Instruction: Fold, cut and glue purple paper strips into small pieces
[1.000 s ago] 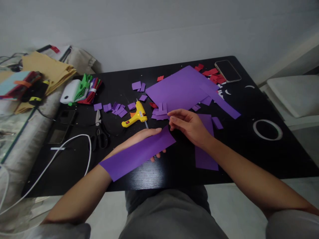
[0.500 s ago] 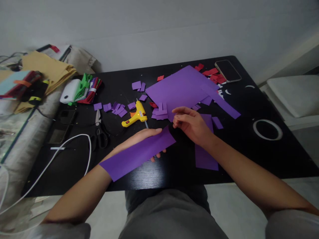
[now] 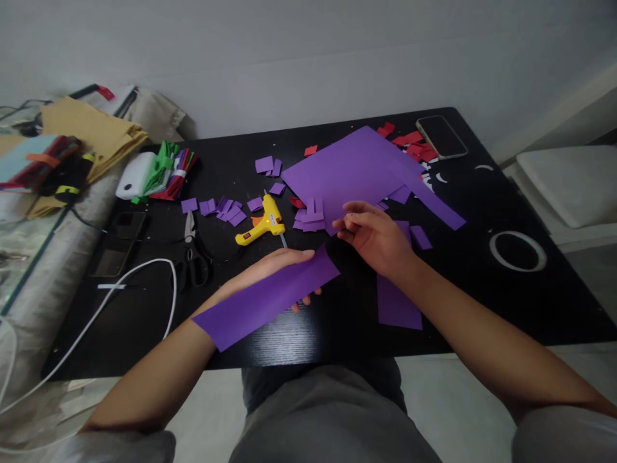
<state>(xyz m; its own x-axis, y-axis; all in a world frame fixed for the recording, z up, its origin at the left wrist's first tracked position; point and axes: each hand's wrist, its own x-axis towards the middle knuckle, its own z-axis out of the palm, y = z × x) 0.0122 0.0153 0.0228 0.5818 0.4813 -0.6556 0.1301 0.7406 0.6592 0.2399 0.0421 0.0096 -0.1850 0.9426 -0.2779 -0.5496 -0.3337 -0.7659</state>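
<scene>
A strip of purple paper (image 3: 270, 302) lies along my left hand (image 3: 284, 258), slanting over the wrist. My left thumb presses on its upper end while the fingertips show beneath the lower edge. To the right, my right hand (image 3: 373, 235) hovers with loosely curled fingers apart and nothing visible in them. Under that wrist, partly covered, is another purple paper piece (image 3: 399, 305) on the table. Beyond the hands lies a large purple sheet (image 3: 347, 167), with a narrow purple strip (image 3: 438, 204) at its right. A yellow glue gun (image 3: 264, 224) rests just past my left hand.
Small purple paper pieces (image 3: 231, 211) are scattered on the black table (image 3: 486, 308). Scissors (image 3: 193, 254) and a white cable (image 3: 172, 292) lie at left. Red scraps (image 3: 421, 151), a phone (image 3: 441, 136) and a white ring (image 3: 517, 251) are on the right.
My right hand has shifted slightly to the right, away from the purple strip. My left hand and the strip stay in place.
</scene>
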